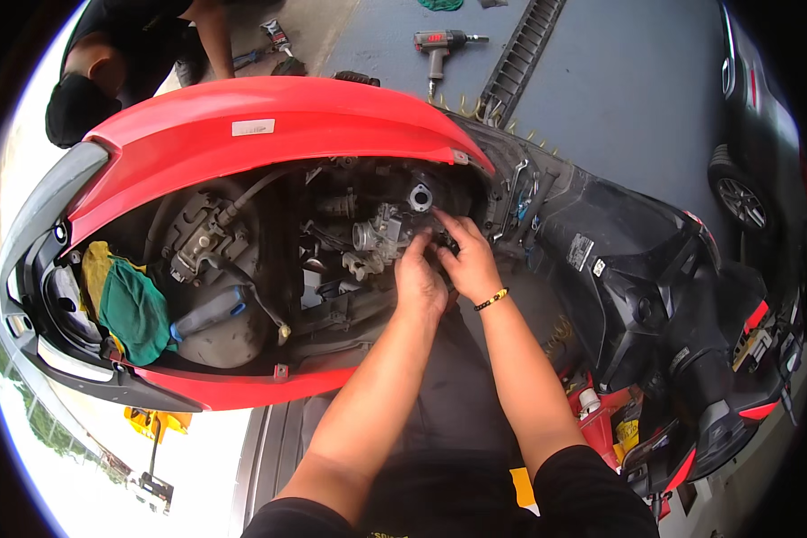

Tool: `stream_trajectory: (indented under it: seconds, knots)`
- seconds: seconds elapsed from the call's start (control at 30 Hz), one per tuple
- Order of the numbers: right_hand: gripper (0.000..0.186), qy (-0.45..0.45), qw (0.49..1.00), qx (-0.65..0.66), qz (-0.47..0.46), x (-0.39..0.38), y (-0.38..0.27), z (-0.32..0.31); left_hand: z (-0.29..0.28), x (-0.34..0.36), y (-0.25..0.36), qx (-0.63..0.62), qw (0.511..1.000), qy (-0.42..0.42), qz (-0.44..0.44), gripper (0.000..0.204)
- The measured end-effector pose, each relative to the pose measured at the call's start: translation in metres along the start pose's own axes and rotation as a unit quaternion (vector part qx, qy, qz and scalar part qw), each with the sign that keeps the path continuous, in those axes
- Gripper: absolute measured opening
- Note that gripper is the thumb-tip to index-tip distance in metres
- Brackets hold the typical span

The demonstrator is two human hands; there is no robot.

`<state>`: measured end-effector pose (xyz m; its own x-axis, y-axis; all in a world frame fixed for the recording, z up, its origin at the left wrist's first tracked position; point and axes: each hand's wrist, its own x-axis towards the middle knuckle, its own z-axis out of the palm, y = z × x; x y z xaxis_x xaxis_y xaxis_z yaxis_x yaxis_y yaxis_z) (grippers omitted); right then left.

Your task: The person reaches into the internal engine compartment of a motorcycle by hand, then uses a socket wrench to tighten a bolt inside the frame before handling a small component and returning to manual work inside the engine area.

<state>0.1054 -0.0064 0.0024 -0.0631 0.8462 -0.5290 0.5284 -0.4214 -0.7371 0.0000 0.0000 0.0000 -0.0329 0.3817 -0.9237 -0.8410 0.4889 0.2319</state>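
Inside the open red scooter body (296, 117), my left hand (421, 278) is closed with its fingertips at the right side of a metal throttle body or carburetor (377, 233); what they grip is hidden. My right hand (466, 255) is beside it, index finger reaching to just below a dark-centred metal flange (420, 198), thumb bent toward my left hand, fingers curled on something I cannot make out. Left of them are a metal fitting with hoses (202, 247) and a green cloth (134, 314) over a yellow one.
Wrenches (524, 197) lie on the scooter's floorboard, right of the opening. An impact wrench (436, 52) and a long grate (511, 67) are beyond it. Another person (134, 45) crouches at upper left. A car (753, 170) stands at right, above black body panels (637, 269).
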Motion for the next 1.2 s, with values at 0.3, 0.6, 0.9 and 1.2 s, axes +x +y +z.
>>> stream_trajectory:
  seconds: [0.3,0.6,0.9,1.2]
  knots:
    - [0.068,0.101,0.995,-0.003,0.023,0.024,0.001,0.018,0.001,0.052,0.005,-0.030,0.998,0.033,-0.051,0.031]
    - [0.045,0.148,0.962,-0.093,0.208,0.033,-0.002,0.032,0.003,0.074,0.020,0.121,0.987,0.028,-0.099,0.038]
    - [0.048,0.192,0.946,-0.125,0.229,0.045,0.004,0.046,-0.012,0.097,0.025,0.060,0.980,-0.084,-0.172,0.043]
    - [0.047,0.090,0.947,-0.060,0.302,0.057,0.005,0.038,-0.018,0.114,0.018,0.109,0.986,-0.050,-0.117,0.034]
